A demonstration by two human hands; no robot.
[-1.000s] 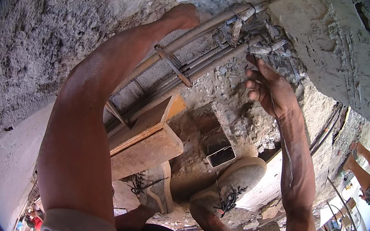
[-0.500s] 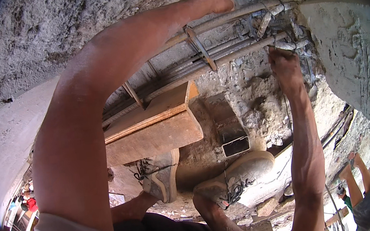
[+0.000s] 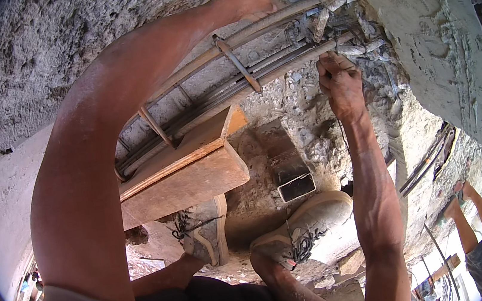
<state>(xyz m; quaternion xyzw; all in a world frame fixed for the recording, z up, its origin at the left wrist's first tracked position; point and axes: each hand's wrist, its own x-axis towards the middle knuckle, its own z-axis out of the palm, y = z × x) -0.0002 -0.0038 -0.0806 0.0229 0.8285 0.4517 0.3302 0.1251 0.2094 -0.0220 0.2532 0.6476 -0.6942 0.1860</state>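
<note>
My left arm reaches across the top to a long steel reinforcing bar (image 3: pixel 194 66). My left hand (image 3: pixel 256 1) lies at this bar against the rough concrete, its fingers mostly hidden. Beside the lower bar (image 3: pixel 296 63), near its right end, my right hand (image 3: pixel 341 81) is closed in a pinch, and what it holds is too small to make out. A thin dark wire or cord (image 3: pixel 343 132) hangs below it. Just above that hand, pale wrapped bar pieces (image 3: pixel 361 48) are bound with wire. A steel stirrup (image 3: pixel 236 64) crosses the bars between my hands.
Wooden boards (image 3: pixel 185 184) stand below the bars on the left. A dark rectangular tube end with a pale rim (image 3: pixel 297 187) sits near my shoes (image 3: pixel 304 227). Concrete (image 3: pixel 440 54) rises at the right. Another person's legs (image 3: pixel 472 218) show at lower right, beyond some cables (image 3: pixel 429 160).
The view has shifted, so the bars and boards appear farther left. Both hands stay near the same bars; my right hand remains closed, its wrist turned slightly.
</note>
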